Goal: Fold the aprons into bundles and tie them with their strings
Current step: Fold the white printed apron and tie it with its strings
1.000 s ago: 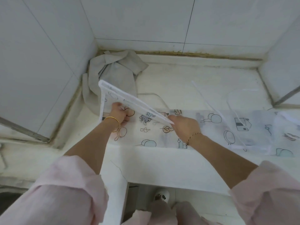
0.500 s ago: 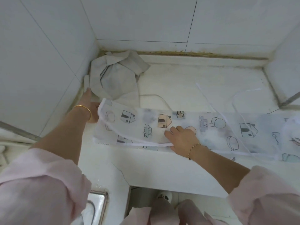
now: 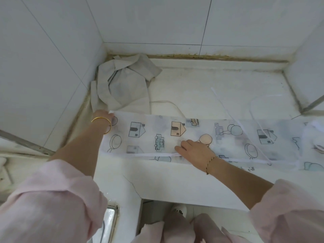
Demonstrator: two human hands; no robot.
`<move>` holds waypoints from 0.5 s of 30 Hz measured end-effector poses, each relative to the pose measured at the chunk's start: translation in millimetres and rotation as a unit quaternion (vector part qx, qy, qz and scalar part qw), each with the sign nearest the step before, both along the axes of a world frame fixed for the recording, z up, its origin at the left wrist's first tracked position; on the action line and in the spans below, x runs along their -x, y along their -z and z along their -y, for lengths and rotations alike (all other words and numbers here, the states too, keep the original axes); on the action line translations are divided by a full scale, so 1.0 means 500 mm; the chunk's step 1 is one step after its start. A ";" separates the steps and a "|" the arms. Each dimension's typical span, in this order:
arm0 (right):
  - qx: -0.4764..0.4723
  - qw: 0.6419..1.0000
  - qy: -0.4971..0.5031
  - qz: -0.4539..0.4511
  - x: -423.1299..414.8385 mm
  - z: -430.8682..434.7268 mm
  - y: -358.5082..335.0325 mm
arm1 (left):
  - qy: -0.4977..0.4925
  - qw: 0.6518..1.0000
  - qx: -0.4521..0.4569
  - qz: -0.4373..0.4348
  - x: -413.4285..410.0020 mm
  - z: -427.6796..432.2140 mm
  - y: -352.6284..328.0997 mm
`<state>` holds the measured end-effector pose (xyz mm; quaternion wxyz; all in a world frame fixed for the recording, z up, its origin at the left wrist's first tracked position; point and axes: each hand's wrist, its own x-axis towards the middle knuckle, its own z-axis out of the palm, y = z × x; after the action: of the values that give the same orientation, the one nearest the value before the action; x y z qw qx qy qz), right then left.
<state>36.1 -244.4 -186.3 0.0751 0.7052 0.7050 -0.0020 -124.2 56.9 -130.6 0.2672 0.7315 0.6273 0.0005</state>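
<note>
The right hand [image 3: 194, 151] lay flat, fingers straight, pressing the printed apron [image 3: 140, 135] beneath it onto the tabletop [image 3: 201, 88], probably to set the long fold. The left hand [image 3: 103, 114] met the apron's end, likely squaring it. Its fingers were hidden, so its grip was unclear. Just beyond it lay a crumpled grey apron [image 3: 122, 85]. Right of the right hand, the printed apron ran out of frame.

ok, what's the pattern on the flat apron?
The apron is translucent white, printed with cartoon houses, trucks and trees; head view.
</note>
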 end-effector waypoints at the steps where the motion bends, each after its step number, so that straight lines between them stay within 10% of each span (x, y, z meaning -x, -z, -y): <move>1: -0.002 1.000 0.002 -0.021 -0.001 0.004 -0.003 | -0.014 0.999 -0.016 0.024 -0.001 0.001 0.008; 8: -0.056 0.953 0.171 -0.244 -0.019 0.045 -0.036 | 0.085 0.954 -0.286 0.026 -0.118 0.067 -0.006; 15: -0.223 0.855 0.418 -0.210 -0.121 0.179 -0.069 | 0.460 0.867 -0.034 0.187 -0.398 0.351 -0.017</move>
<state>96.7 -334.1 -151.8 -0.2424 0.9139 0.3247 -0.0239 74.6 -118.7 -121.8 0.3245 0.9319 0.1580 0.0360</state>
